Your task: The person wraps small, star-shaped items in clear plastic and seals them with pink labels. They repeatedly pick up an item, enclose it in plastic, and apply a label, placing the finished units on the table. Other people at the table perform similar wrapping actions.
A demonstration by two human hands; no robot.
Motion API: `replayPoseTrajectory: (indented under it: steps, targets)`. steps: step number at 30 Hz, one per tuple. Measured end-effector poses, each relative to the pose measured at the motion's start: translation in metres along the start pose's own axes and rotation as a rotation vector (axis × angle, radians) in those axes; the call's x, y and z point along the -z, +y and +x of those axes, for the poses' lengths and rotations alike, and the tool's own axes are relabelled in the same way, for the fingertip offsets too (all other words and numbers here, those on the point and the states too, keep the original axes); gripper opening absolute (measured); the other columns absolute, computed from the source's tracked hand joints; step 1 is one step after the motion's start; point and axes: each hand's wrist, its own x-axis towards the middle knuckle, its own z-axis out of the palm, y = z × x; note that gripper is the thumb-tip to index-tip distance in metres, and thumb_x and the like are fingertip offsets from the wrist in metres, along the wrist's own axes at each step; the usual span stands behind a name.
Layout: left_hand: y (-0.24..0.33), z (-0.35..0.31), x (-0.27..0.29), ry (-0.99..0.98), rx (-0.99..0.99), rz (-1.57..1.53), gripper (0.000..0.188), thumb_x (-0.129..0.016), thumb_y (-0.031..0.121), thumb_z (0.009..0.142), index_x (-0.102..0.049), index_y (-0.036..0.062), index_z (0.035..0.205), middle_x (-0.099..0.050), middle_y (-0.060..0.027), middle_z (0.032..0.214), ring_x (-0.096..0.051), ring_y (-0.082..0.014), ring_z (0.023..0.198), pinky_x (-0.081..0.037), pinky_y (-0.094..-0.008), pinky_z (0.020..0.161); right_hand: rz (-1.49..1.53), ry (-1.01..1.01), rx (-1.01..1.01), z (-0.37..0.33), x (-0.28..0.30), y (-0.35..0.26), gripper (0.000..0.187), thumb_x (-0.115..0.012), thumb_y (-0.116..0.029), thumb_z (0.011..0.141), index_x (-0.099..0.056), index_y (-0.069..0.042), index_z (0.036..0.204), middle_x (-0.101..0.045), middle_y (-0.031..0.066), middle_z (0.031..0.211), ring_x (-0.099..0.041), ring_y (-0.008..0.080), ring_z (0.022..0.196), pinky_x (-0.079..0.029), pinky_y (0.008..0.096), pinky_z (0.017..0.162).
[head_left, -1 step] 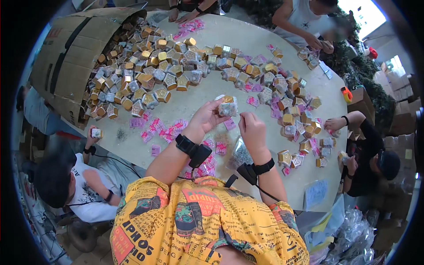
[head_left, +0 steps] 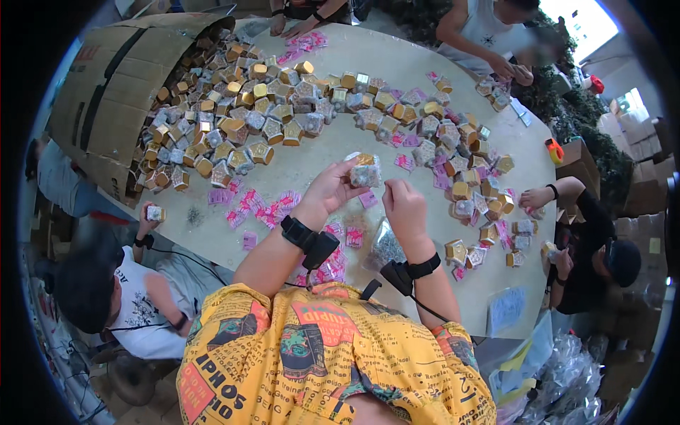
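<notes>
Over the middle of the table, my left hand (head_left: 333,188) is closed around a small gold box with a glittery, whitish side (head_left: 365,175). Just right of the box, my right hand (head_left: 406,207) has its thumb and fingertips pinched together, apart from the box. Whatever may be between those fingertips is too small to make out. A pink sachet (head_left: 367,200) lies on the table between my hands. Beside my right wrist is a clear plastic bag (head_left: 387,248) of small greyish bits.
Many similar gold boxes (head_left: 273,131) spill from a tipped cardboard carton (head_left: 106,99) across the table (head_left: 304,170). Pink sachets (head_left: 262,207) lie near my left forearm. An orange tool (head_left: 554,151) sits by the right edge. Other people's hands (head_left: 536,197) work around the rim.
My two hands and the box stay in place. At the left, another person's forearm has shifted slightly.
</notes>
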Motion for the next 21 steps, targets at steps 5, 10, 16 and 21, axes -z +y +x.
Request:
replayPoseTrajectory:
  steps: [5,10,16,21]
  targets:
    - [-0.003,-0.019,-0.004,-0.011,-0.047,0.042,0.031,-0.058,0.024,0.090,-0.053,0.0072,0.116,-0.060,-0.0093,0.109,-0.061,-0.0207,0.099,-0.053,-0.0386,0.084,-0.029,-0.008,0.063,-0.005,0.008,-0.010,0.007,-0.062,-0.007,0.077,-0.058,-0.004,0.082,-0.059,0.0136,0.075,-0.060,0.0331,0.066,-0.049,0.0397,0.058]
    - [-0.004,-0.032,-0.008,0.020,-0.104,0.068,0.028,-0.059,0.021,0.090,-0.049,0.0070,0.112,-0.059,-0.0098,0.108,-0.062,-0.0222,0.097,-0.055,-0.0395,0.081,-0.046,-0.017,0.072,-0.011,0.009,-0.017,0.006,-0.060,-0.005,0.078,-0.058,-0.003,0.084,-0.060,0.0147,0.076,-0.060,0.0338,0.066,-0.048,0.0408,0.059]
    - [-0.007,-0.042,-0.016,0.069,-0.155,0.116,0.034,-0.059,0.014,0.089,-0.038,0.0048,0.113,-0.055,-0.0158,0.110,-0.061,-0.0296,0.099,-0.055,-0.0485,0.079,-0.205,-0.053,0.107,-0.016,0.010,-0.020,0.007,-0.061,-0.010,0.078,-0.057,-0.005,0.080,-0.057,0.0131,0.073,-0.061,0.0312,0.064,-0.050,0.0387,0.057]
    - [-0.014,-0.046,-0.020,0.120,-0.216,0.195,0.034,-0.060,0.013,0.088,-0.037,0.0038,0.112,-0.054,-0.0165,0.110,-0.061,-0.0304,0.098,-0.056,-0.0485,0.077,-0.080,-0.069,0.030,-0.021,0.017,-0.020,0.008,-0.060,-0.005,0.080,-0.064,-0.002,0.086,-0.062,0.0124,0.079,-0.064,0.0282,0.069,-0.051,0.0342,0.060]
